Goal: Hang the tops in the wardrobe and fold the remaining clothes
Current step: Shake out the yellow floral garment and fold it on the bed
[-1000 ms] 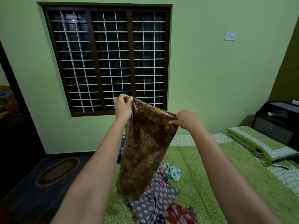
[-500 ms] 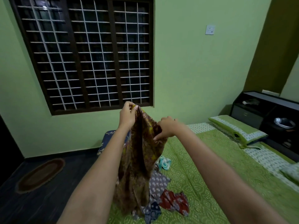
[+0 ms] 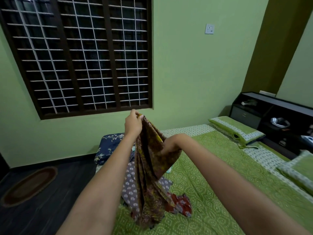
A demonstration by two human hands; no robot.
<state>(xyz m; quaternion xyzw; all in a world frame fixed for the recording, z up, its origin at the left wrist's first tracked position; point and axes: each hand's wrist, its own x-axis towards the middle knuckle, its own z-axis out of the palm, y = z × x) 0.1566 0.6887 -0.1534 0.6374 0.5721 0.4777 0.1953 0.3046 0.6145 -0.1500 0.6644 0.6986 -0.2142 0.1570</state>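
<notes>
A brown and yellow printed garment (image 3: 152, 167) is held up over the near left part of the bed (image 3: 211, 175), its long axis running almost straight down from the hands to the green bedspread, where its lower end is bunched. Its top edge is pinched in the curled fingers of the left hand (image 3: 133, 123), which is raised highest, just below the window (image 3: 81, 55). The right hand (image 3: 166, 146) is lower and just to the right, pushed into the folds of the same cloth; its fingers are hidden by the fabric, so whether they grip it cannot be told for certain, though the cloth appears gathered around them.

Under the hanging garment more clothes are left on the bed: a grey dotted piece (image 3: 131, 187) on the left and a red floral piece (image 3: 180, 206) on the right. A folded navy floral cloth (image 3: 110, 146) is seen at the far left edge of the bed.

The garment is judged to be mid-way through being straightened or doubled over. The coming move turns on the vertical hang: with the left hand as the upper anchor, the right hand is the nearer one to run down or across the cloth. No wardrobe is in view.
</notes>
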